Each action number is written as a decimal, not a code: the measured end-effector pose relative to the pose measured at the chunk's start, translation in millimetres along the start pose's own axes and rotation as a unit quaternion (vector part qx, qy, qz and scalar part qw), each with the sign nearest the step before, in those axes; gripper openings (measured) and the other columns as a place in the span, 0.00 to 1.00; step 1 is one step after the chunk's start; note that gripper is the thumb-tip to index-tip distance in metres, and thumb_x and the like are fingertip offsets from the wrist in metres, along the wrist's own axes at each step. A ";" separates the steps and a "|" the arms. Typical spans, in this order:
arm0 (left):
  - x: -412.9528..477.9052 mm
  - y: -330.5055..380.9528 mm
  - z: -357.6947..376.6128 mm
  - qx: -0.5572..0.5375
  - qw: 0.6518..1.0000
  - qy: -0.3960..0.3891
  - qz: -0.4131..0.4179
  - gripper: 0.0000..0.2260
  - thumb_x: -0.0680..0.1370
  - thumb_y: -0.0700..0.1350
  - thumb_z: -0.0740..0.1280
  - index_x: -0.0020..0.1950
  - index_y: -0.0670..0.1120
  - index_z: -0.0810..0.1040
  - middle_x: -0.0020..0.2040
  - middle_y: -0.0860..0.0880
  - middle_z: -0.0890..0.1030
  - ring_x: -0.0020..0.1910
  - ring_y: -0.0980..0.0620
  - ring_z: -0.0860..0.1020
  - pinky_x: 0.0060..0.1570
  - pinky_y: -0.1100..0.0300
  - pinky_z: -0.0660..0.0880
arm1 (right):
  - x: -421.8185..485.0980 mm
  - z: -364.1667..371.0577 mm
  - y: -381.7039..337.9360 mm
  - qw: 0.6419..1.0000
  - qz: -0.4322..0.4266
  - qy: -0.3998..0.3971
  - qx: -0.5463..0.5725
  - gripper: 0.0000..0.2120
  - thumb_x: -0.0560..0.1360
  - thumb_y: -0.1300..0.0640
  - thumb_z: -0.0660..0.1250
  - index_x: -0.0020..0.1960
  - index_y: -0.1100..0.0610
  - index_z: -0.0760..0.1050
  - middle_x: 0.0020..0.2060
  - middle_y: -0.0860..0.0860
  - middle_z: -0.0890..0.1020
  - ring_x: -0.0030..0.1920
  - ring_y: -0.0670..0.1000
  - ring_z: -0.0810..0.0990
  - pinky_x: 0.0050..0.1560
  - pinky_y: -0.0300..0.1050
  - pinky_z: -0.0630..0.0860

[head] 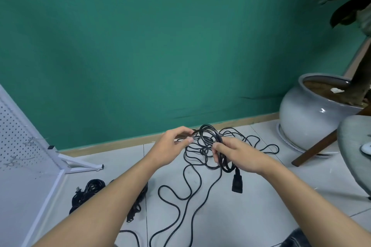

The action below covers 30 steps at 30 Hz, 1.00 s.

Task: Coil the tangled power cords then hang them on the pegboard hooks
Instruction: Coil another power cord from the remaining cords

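Black rubber-sheathed power cord stands gathered in a few loops above a pale tiled floor. A person's right hand grips the bundle, fingers curled round it, and the cord's block-shaped black connector dangles just below. The left hand pinches the next strand between thumb and fingertips just beside the loops. Both bare forearms reach forward, the hands near each other and held above the floor.

Most of this cord's length lies in loose, tangled curves on the tiles, so the coiling appears barely begun. More dark cord bundles lie near the foot of a white perforated metal pegboard at the left; how tidily they are wound cannot be told. The pegboard's thin wire hooks appear to carry nothing, so all the hanging seems left to do.
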State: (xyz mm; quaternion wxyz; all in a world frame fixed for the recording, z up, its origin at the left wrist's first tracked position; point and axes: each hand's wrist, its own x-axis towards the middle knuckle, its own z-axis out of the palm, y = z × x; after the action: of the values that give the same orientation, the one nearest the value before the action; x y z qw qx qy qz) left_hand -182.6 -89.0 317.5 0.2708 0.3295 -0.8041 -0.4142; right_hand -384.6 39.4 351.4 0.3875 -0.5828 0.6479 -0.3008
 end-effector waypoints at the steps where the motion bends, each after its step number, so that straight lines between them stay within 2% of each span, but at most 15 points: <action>1: -1.3 2.1 3.5 0.007 1.000 0.006 -0.003 0.03 0.81 0.43 0.71 0.54 0.47 0.83 0.50 0.54 0.86 0.52 0.57 0.84 0.61 0.55 0.78 | -1.3 0.5 0.7 1.000 -0.011 0.005 -0.024 0.15 0.86 0.54 0.57 0.47 0.59 0.76 0.37 0.46 0.83 0.39 0.45 0.77 0.47 0.41 0.73; 2: -1.8 4.2 6.3 0.013 1.000 0.014 -0.004 0.01 0.81 0.43 0.72 0.51 0.47 0.83 0.47 0.53 0.87 0.50 0.55 0.84 0.59 0.52 0.79 | -1.5 1.1 2.4 0.998 -0.022 0.019 -0.049 0.15 0.86 0.54 0.57 0.46 0.58 0.77 0.38 0.44 0.83 0.39 0.43 0.77 0.47 0.41 0.73; 5: 2.2 18.2 10.1 -0.007 0.998 0.055 -0.006 0.04 0.81 0.44 0.71 0.46 0.47 0.82 0.41 0.50 0.86 0.43 0.50 0.85 0.53 0.50 0.81 | -0.2 -4.5 9.6 0.990 -0.040 0.102 -0.087 0.13 0.86 0.51 0.58 0.47 0.50 0.77 0.42 0.43 0.82 0.44 0.44 0.78 0.52 0.45 0.74; 9: 6.7 46.5 14.5 -0.109 0.988 0.110 -0.030 0.02 0.80 0.41 0.72 0.48 0.44 0.84 0.42 0.42 0.85 0.37 0.47 0.86 0.43 0.57 0.84 | 1.0 -10.8 12.6 0.987 -0.057 0.136 -0.070 0.09 0.86 0.52 0.57 0.56 0.48 0.76 0.51 0.43 0.82 0.52 0.38 0.78 0.54 0.35 0.73; 12: 7.6 56.0 18.5 -0.149 0.979 0.130 -0.056 0.02 0.79 0.41 0.73 0.50 0.43 0.85 0.44 0.41 0.85 0.37 0.46 0.87 0.42 0.57 0.84 | 3.1 -6.3 11.9 0.988 -0.062 0.128 -0.060 0.10 0.86 0.53 0.57 0.60 0.45 0.77 0.56 0.38 0.83 0.59 0.38 0.79 0.64 0.43 0.74; 14: 8.3 59.2 19.9 -0.175 0.973 0.132 -0.070 0.03 0.80 0.40 0.73 0.51 0.42 0.85 0.47 0.41 0.85 0.37 0.47 0.87 0.42 0.57 0.84 | 5.8 -2.9 11.8 0.989 -0.068 0.123 -0.051 0.13 0.86 0.56 0.57 0.63 0.44 0.77 0.57 0.38 0.84 0.61 0.40 0.79 0.66 0.46 0.74; 16: 8.9 61.7 21.4 -0.190 0.969 0.134 -0.082 0.04 0.80 0.40 0.73 0.51 0.40 0.85 0.49 0.42 0.85 0.37 0.46 0.87 0.41 0.59 0.84 | 7.9 0.2 8.3 0.989 -0.077 0.114 -0.050 0.15 0.85 0.56 0.57 0.65 0.43 0.77 0.58 0.40 0.84 0.62 0.43 0.80 0.66 0.46 0.75; 18: 9.3 62.1 22.8 -0.201 0.966 0.134 -0.092 0.04 0.80 0.39 0.72 0.51 0.38 0.84 0.50 0.41 0.84 0.37 0.45 0.87 0.40 0.59 0.84 | 9.2 3.2 3.3 0.991 -0.081 0.099 -0.048 0.15 0.86 0.58 0.57 0.64 0.45 0.79 0.55 0.38 0.84 0.59 0.38 0.80 0.61 0.37 0.73; 20: 8.7 60.9 22.6 -0.195 0.968 0.130 -0.094 0.04 0.80 0.39 0.72 0.50 0.38 0.83 0.49 0.41 0.84 0.37 0.44 0.87 0.39 0.58 0.84 | 8.0 6.7 -0.6 0.993 -0.067 0.084 -0.040 0.14 0.86 0.59 0.58 0.58 0.45 0.80 0.47 0.36 0.84 0.50 0.33 0.80 0.51 0.30 0.71; 21: 8.6 60.2 21.6 -0.188 0.970 0.127 -0.090 0.04 0.80 0.39 0.71 0.50 0.38 0.83 0.49 0.41 0.84 0.36 0.45 0.87 0.39 0.58 0.84 | 8.9 8.2 -0.9 0.994 -0.062 0.079 -0.031 0.13 0.86 0.59 0.58 0.55 0.45 0.79 0.44 0.37 0.85 0.47 0.35 0.80 0.49 0.32 0.71; 24: 9.5 58.9 19.1 -0.143 0.979 0.128 -0.066 0.03 0.80 0.39 0.71 0.48 0.40 0.84 0.47 0.44 0.85 0.35 0.47 0.87 0.39 0.57 0.84 | 12.9 10.0 3.3 0.996 -0.055 0.069 -0.023 0.10 0.85 0.56 0.59 0.54 0.51 0.80 0.46 0.53 0.85 0.43 0.50 0.80 0.50 0.49 0.75; 25: 10.1 58.0 19.4 -0.125 0.982 0.132 -0.057 0.03 0.80 0.40 0.72 0.48 0.41 0.84 0.45 0.45 0.86 0.34 0.49 0.87 0.39 0.56 0.84 | 12.9 10.3 4.0 0.996 -0.054 0.062 -0.022 0.11 0.85 0.56 0.59 0.54 0.54 0.80 0.47 0.54 0.85 0.41 0.51 0.78 0.49 0.51 0.74; 28: 10.6 54.3 17.6 -0.070 0.987 0.140 -0.026 0.04 0.78 0.42 0.74 0.46 0.43 0.87 0.37 0.50 0.86 0.35 0.54 0.86 0.41 0.60 0.82 | 13.8 11.3 5.9 0.997 -0.036 0.065 -0.003 0.11 0.85 0.57 0.60 0.54 0.58 0.81 0.46 0.53 0.84 0.50 0.57 0.80 0.59 0.53 0.75; 30: 11.4 51.8 16.1 -0.086 0.989 0.123 -0.010 0.05 0.80 0.46 0.72 0.48 0.46 0.87 0.38 0.50 0.86 0.39 0.54 0.86 0.40 0.58 0.82 | 12.4 9.1 6.2 0.996 -0.017 0.072 0.054 0.11 0.85 0.58 0.60 0.50 0.59 0.80 0.43 0.51 0.83 0.49 0.56 0.78 0.59 0.52 0.73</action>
State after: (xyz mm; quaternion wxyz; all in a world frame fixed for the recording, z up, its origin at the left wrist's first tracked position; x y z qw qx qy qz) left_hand -217.1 -67.0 354.9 0.3913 0.3614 -0.7227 -0.4404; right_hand -380.3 28.5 339.6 0.3655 -0.5483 0.6472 -0.3832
